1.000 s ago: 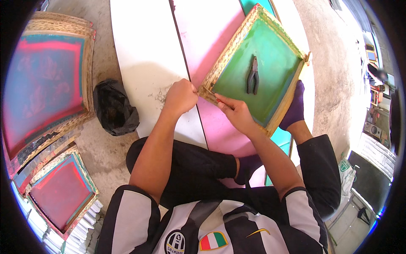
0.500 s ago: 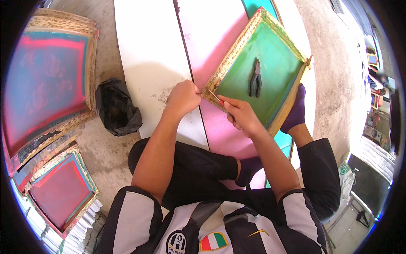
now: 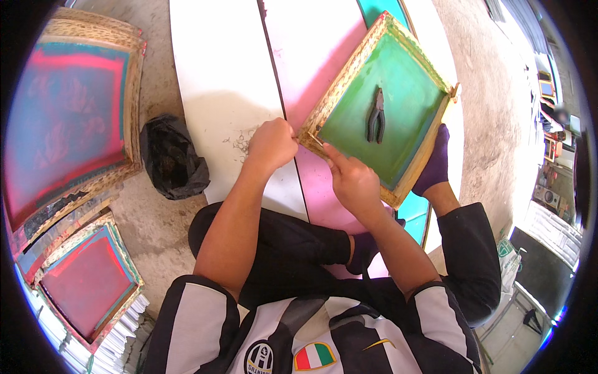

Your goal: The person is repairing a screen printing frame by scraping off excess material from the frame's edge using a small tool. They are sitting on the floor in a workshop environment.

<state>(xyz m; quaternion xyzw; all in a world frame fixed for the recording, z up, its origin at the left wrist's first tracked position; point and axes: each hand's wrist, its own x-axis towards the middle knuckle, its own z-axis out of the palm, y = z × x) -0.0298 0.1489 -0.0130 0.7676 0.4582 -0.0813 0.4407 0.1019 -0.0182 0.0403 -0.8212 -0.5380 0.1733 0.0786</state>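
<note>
A wooden screen-printing frame (image 3: pixel 349 70) with green mesh (image 3: pixel 349 118) lies tilted on the boards in front of me. My right hand (image 3: pixel 356 187) is closed around a screwdriver (image 3: pixel 316 139); its thin metal shaft meets the wood at the frame's near-left corner, and its handle is hidden in my palm. At that same corner my left hand (image 3: pixel 272 147) is curled into a fist, fingertips against the frame's outer edge. Whether it also pinches something small cannot be seen. Pliers (image 3: pixel 376 118) with dark handles rest on the mesh.
Small dark wire-like bits (image 3: pixel 240 144) lie scattered on the white board (image 3: pixel 218 81) left of my left hand. A black plastic bag (image 3: pixel 173 159) sits on the floor beside it. More printing frames (image 3: pixel 134 93) stand at the left. My foot (image 3: pixel 434 163) is against the frame's right side.
My right hand has rolled over so its back faces up, covering the screwdriver's red handle that showed before. My left hand stays at the corner, almost unmoved.
</note>
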